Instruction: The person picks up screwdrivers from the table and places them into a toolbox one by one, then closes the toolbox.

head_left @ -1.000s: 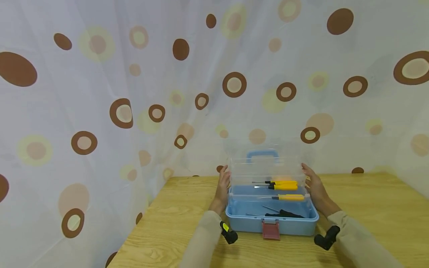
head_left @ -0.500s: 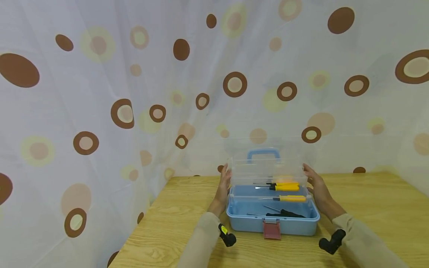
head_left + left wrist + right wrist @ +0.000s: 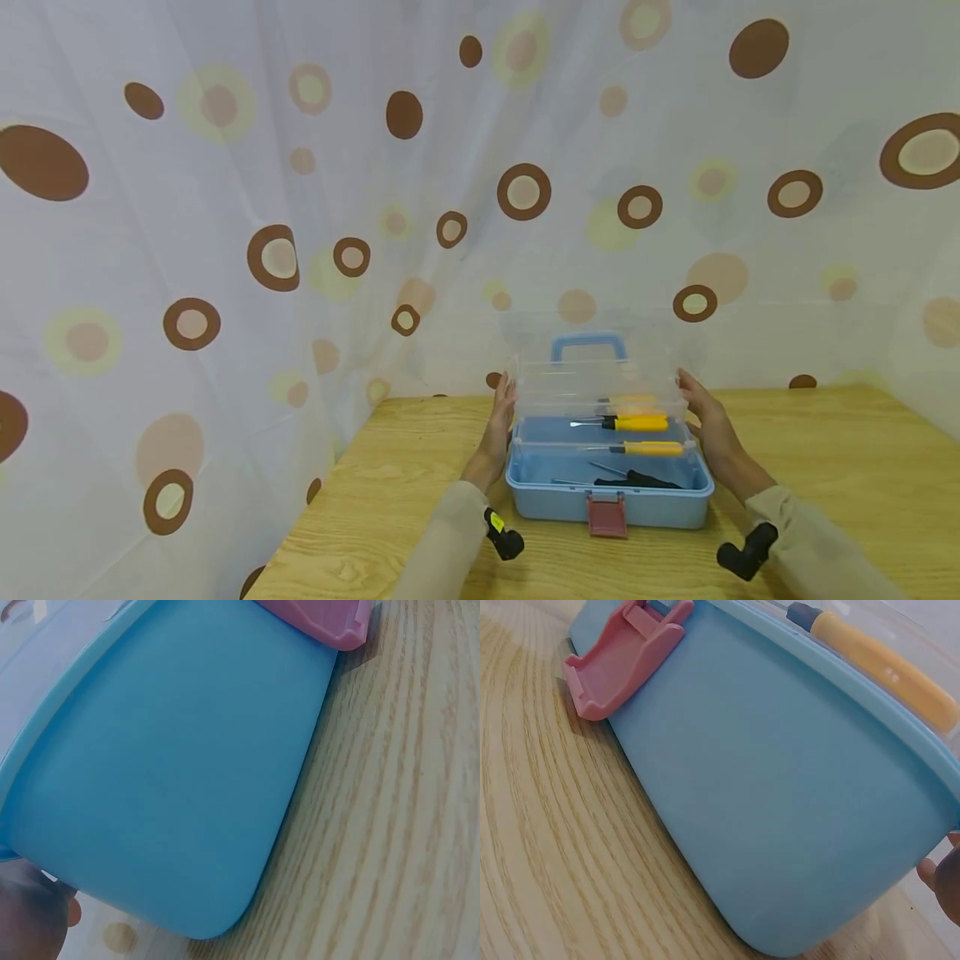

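A light-blue toolbox (image 3: 543, 504) stands on the table with its clear lid (image 3: 536, 379) raised and a blue handle (image 3: 590, 338) behind. A clear tray (image 3: 558, 447) reaches over the box, bearing yellow-handled screwdrivers (image 3: 652, 448). Black-handled screwdrivers (image 3: 637, 480) lie in the bottom of the box. My left hand (image 3: 497, 433) is at the left side of the lid and trays, fingers extended up along it. Mirroring it, my right hand (image 3: 712, 429) touches the right side with fairly straight fingers. In both wrist views, the box wall fills most of the picture.
The pink latch (image 3: 607, 517) hangs down at the box front, unfastened. Pale wooden table (image 3: 405, 467) surrounds the box. A white curtain with brown and yellow circles (image 3: 525, 192) rises behind and at the left.
The clear tray with the yellow screwdrivers has sunk slightly toward the box. My right wrist has shifted a little outward and down; both hands stay at the sides.
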A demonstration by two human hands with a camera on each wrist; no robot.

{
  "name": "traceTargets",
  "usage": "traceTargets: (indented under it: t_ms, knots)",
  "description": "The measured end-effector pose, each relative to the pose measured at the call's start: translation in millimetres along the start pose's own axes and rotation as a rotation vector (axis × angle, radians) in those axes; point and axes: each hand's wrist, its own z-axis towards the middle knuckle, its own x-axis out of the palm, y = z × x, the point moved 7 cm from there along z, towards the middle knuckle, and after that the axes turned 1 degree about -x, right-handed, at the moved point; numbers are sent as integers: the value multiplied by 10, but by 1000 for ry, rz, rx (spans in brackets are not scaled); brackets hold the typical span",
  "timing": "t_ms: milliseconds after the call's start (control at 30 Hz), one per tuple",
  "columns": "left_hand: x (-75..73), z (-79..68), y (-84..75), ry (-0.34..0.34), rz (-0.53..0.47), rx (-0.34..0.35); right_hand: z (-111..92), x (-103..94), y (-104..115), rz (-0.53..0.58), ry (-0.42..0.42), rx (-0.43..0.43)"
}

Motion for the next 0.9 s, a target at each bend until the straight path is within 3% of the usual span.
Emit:
traceTargets:
  t_ms: [300,900]
  knots:
    - [-9,-36,-38,19,-3,-4,-20,12,10,38,35,4]
    - [-17,-130,-20,56,43,-17,-110,-19,45,0,94,30]
